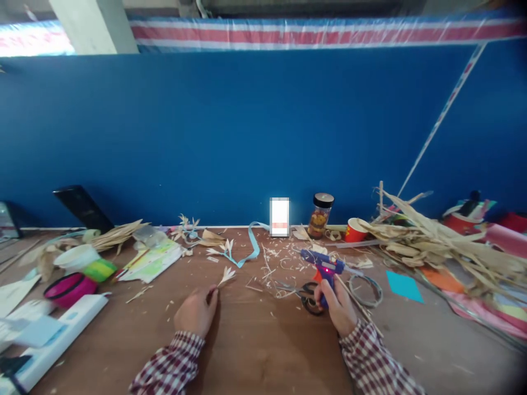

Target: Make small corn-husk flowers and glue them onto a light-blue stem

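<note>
My left hand (pixel 195 314) rests on the brown table (pixel 255 351) and pinches the stem of a small straw flower (pixel 226 275), whose pale petals point up and to the right. My right hand (pixel 335 304) grips the handle of a blue glue gun (pixel 321 265). Its nozzle points left and a red light glows on its body. Black-handled scissors (pixel 307 296) lie on the table just left of my right hand. Straw shavings (pixel 272 260) are scattered between the two hands.
A heap of dried husks (pixel 432 236) fills the right side, with a wire coil (pixel 366 289), a red paper cup (pixel 354 230) and a jar (pixel 320 215) nearby. Bowls, tape rolls (pixel 69 288) and papers crowd the left. A blue wall stands behind.
</note>
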A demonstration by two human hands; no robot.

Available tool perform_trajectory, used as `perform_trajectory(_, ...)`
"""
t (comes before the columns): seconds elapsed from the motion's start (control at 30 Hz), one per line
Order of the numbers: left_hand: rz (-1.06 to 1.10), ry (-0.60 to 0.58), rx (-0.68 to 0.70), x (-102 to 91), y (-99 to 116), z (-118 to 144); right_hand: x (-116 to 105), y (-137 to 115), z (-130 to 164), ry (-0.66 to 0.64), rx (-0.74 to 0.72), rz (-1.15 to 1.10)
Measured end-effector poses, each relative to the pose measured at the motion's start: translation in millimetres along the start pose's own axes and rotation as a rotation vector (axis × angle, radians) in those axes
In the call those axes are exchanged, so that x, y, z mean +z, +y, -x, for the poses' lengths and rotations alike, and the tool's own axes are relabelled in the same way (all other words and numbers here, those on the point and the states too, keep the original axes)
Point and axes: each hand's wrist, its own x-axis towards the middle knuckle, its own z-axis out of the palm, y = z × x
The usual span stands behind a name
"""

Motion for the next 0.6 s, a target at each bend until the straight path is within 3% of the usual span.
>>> perform_trajectory(0.1,-0.014,0.011,0.057,-3.7,-1.6,2.2,2.3,5.7,3.0,-0.037,0.046,-0.012)
perform_trajectory(0.23,0.02,0.213,0.033,-14.7,11.5,9.6,3.0,5.5,2.6,-0.048,0.026,0.054)
perform_trajectory(0.37,0.22,0.377,0.393,-31.9,52.6,15.7,2.1,0.4,4.7,-0.064,-0.078,0.19)
perform_trajectory(0.47,0.276,0.333,0.585,-43.9,90.9,14.9,-0.6,-0.4,9.1,-0.079,-0.188,0.37)
perform_trajectory(0.6,0.267,0.278,0.663,-51.9,124.7,7.7,-3.8,4.2,13.0,-0.114,-0.271,0.604)
